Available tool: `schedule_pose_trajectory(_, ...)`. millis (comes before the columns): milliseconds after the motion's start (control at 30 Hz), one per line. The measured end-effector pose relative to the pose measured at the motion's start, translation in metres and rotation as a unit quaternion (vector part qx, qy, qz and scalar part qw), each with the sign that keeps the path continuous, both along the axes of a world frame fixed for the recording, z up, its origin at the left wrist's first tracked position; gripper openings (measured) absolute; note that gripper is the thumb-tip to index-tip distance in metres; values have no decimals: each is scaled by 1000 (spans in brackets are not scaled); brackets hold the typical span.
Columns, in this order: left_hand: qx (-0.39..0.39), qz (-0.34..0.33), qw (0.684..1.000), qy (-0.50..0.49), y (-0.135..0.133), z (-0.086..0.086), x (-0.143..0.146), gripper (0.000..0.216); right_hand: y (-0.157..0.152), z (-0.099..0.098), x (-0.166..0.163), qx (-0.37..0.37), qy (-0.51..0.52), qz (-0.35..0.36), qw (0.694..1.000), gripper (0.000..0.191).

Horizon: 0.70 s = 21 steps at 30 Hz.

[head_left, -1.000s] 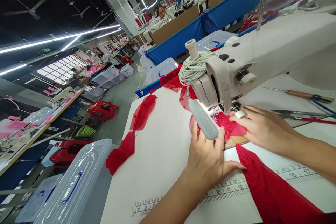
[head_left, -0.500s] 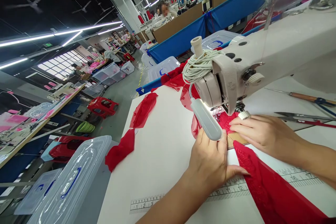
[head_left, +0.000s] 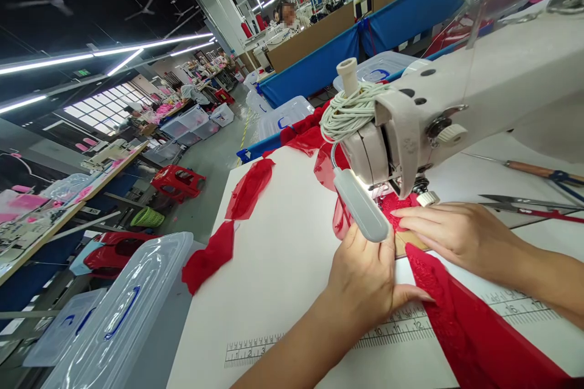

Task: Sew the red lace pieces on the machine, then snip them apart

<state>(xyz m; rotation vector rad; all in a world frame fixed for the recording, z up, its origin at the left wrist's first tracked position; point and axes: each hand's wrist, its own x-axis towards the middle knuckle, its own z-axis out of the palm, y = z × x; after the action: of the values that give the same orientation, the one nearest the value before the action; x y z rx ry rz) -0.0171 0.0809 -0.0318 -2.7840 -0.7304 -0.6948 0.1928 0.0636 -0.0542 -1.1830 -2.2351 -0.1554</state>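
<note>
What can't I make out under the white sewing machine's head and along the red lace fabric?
Head view, stitching point under the white sewing machine: mostly hidden behind the white oblong lamp.
Head view, red lace fabric: its near end runs off the bottom edge.
Head view, steel scissors beyond the right hand: handles cut off by the right edge.

Your left hand (head_left: 365, 282) lies flat on the white table (head_left: 283, 243), thumb touching the red lace cloth (head_left: 456, 322), and it seems to touch the little lamp (head_left: 360, 206). Your right hand (head_left: 456, 237) presses the cloth down right by the sewing machine (head_left: 479, 91).
</note>
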Motion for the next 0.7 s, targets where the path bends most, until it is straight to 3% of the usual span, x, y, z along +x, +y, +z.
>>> schedule_pose_trajectory(700,14,-3,1000,7,1,-2,-3,94,2,1,-3,25,12,3,1000,39)
